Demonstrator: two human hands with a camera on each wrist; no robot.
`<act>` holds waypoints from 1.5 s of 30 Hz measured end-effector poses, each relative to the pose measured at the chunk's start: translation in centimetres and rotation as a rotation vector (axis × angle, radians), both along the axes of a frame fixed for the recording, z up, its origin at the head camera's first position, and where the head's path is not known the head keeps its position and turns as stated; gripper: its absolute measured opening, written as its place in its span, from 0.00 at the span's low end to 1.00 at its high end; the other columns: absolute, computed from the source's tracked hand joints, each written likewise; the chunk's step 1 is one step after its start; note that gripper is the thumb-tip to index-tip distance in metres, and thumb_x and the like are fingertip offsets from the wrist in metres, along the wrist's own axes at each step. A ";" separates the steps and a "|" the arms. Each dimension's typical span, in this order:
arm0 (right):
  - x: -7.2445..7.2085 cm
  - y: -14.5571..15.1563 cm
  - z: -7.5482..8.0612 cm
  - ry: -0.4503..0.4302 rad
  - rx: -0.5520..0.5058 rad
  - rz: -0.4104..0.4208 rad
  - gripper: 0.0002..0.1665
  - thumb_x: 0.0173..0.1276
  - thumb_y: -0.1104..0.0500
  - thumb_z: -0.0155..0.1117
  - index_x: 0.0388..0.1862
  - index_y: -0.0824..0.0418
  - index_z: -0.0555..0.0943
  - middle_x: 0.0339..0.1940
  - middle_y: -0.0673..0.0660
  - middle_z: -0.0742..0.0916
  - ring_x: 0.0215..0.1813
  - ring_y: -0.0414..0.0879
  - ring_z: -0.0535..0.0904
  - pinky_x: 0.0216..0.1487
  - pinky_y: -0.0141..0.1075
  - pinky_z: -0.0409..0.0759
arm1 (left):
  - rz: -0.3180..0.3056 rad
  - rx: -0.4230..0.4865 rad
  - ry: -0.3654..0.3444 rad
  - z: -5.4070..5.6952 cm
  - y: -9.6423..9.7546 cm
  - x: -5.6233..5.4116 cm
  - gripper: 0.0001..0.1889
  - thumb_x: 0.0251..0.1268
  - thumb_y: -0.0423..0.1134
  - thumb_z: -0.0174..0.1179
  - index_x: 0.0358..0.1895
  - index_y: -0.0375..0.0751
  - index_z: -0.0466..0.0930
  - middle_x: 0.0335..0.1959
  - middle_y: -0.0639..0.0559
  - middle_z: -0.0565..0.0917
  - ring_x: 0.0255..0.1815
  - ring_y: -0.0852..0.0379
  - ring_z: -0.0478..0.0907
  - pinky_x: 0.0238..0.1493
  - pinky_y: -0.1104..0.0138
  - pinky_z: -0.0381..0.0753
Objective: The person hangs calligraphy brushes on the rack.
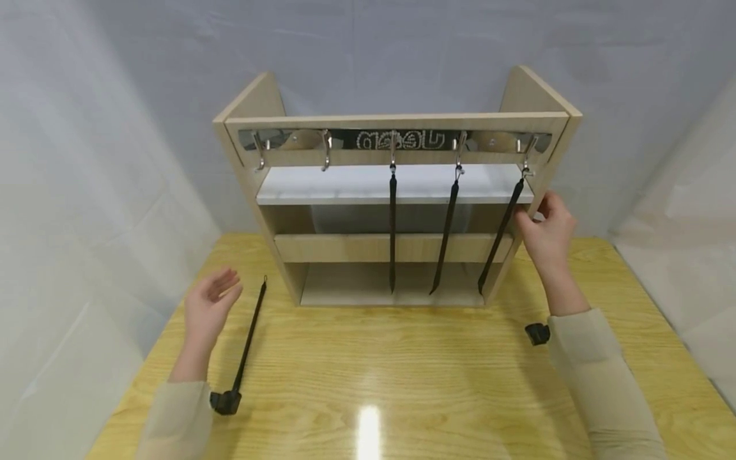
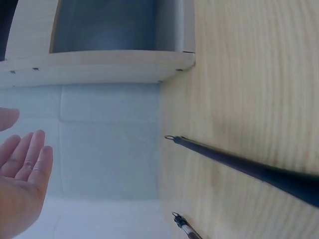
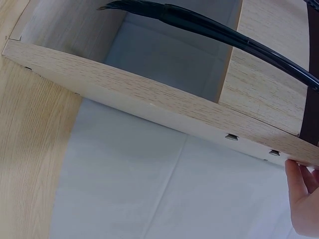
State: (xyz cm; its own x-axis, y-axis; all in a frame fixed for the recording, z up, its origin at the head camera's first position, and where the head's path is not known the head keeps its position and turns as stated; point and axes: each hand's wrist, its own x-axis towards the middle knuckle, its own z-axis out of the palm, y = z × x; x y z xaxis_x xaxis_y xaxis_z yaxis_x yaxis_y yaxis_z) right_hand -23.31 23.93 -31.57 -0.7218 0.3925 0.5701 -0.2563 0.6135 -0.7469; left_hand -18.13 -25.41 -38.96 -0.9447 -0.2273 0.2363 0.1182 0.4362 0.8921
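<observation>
A wooden shelf rack (image 1: 393,248) stands on the table with a metal hook rail (image 1: 494,141) across its top front. Three calligraphy brushes hang by their loops from it: the middle brush (image 1: 393,230), another brush (image 1: 445,236) and the rightmost brush (image 1: 501,236), whose dark bristle tip shows in the right wrist view. My right hand (image 1: 549,233) grips the rack's right side panel (image 3: 149,102), thumb near the front edge. Nothing is in my left hand (image 1: 209,306), raised with loosely bent fingers beside a brush (image 1: 250,335) lying on the table.
Two hooks at the left carry nothing, one being the leftmost hook (image 1: 259,151). In the left wrist view, a second looped tip (image 2: 185,225) appears at the bottom edge. Pale sheets (image 1: 86,255) hang around the wooden table (image 1: 402,364).
</observation>
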 end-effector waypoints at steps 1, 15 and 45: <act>0.0 0.0 0.0 0.002 0.001 -0.001 0.15 0.54 0.65 0.58 0.41 0.72 0.75 0.35 0.60 0.80 0.40 0.50 0.77 0.35 0.22 0.75 | 0.008 -0.003 -0.004 -0.1 -0.1 0.1 0.24 0.58 0.36 0.56 0.58 0.33 0.66 0.54 0.38 0.72 0.45 0.69 0.72 0.46 0.79 0.71; 0.0 0.0 -0.1 0.022 0.010 -0.003 0.15 0.54 0.65 0.58 0.40 0.71 0.75 0.34 0.60 0.81 0.40 0.50 0.77 0.33 0.19 0.74 | 0.064 0.005 -0.056 -1.8 -1.8 1.2 0.23 0.59 0.35 0.55 0.57 0.29 0.65 0.52 0.37 0.72 0.41 0.75 0.71 0.45 0.81 0.71; -0.2 0.1 -0.3 0.046 0.026 0.001 0.15 0.54 0.65 0.57 0.41 0.71 0.75 0.35 0.62 0.81 0.39 0.51 0.78 0.34 0.21 0.76 | 0.262 -0.178 -0.244 -5.0 -6.9 2.4 0.22 0.60 0.35 0.52 0.56 0.26 0.66 0.52 0.33 0.72 0.45 0.57 0.72 0.35 0.83 0.69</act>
